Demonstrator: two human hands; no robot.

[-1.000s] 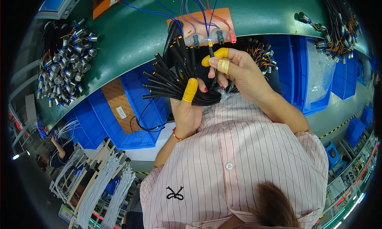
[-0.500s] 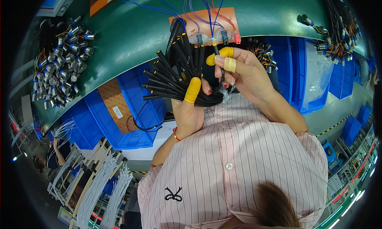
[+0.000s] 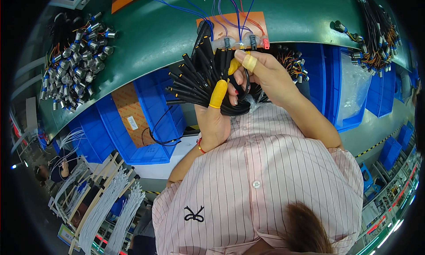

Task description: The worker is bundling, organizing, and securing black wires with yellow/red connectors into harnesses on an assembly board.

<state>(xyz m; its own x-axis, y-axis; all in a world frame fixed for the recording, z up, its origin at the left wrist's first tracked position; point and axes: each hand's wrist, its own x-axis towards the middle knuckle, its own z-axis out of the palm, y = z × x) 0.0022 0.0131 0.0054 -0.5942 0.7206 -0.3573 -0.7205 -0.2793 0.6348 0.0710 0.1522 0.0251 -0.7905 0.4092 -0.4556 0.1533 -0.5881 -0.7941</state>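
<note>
My left hand [image 3: 213,124] is closed round a thick bundle of black cables [image 3: 195,84], whose ends fan out to the left, several with yellow tips. A yellow finger cot [image 3: 218,94] covers its thumb. Beside it, my right hand [image 3: 276,80] pinches one black cable [image 3: 247,83] between thumb and forefinger; tape is wrapped round the thumb. That cable's tip is largely hidden by the fingers, just below an orange board [image 3: 261,22]. Along the board's near edge sit a dark clip [image 3: 253,41] and a red clip [image 3: 266,43], with blue, purple and red wires running up.
The green table [image 3: 150,38] carries a heap of metal-capped parts [image 3: 73,69] at left and wired parts [image 3: 376,51] at right. Blue bins [image 3: 152,155] stand below its edge. White cables hang on a rack [image 3: 104,210] at lower left, near another person [image 3: 65,166].
My right hand has moved up and left, closer to the bundle, and its fingers now cover the tip of the cable. My left hand and the bundle have risen slightly.
</note>
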